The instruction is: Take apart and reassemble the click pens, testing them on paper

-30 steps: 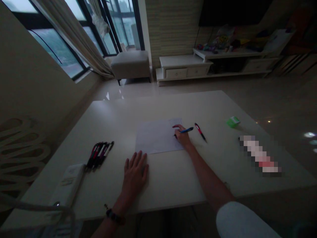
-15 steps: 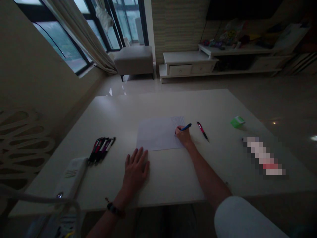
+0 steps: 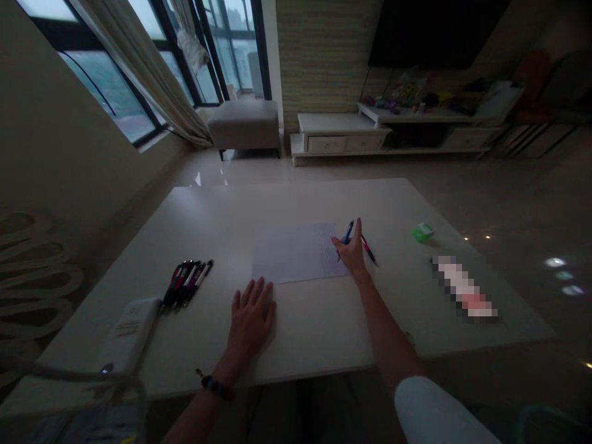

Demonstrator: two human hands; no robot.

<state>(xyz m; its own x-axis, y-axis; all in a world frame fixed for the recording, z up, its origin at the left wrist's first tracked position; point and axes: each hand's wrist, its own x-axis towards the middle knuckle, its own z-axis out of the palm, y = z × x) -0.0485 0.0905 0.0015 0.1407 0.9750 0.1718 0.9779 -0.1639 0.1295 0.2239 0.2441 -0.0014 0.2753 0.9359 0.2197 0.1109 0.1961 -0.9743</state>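
My left hand (image 3: pixel 252 317) lies flat and open on the white table (image 3: pixel 314 336), fingers spread, just below the near edge of a written sheet of paper (image 3: pixel 289 253). My right hand (image 3: pixel 352 253) rests at the sheet's right edge, holding a blue pen (image 3: pixel 347 233) that points away from me. A red-and-black pen (image 3: pixel 369 250) lies just right of that hand, close to the fingers but apparently not touching them.
A bundle of several dark pens (image 3: pixel 185 282) lies left of the paper. On the table also sit a white power strip (image 3: pixel 127 333), a small green box (image 3: pixel 422 232) and a pixelated object (image 3: pixel 464 287). A patterned chair back (image 3: pixel 32 277) stands at left.
My right hand has shifted toward the paper's right edge, and the blue pen now stands more upright. The whole view has also shifted slightly. My left hand stays in place.
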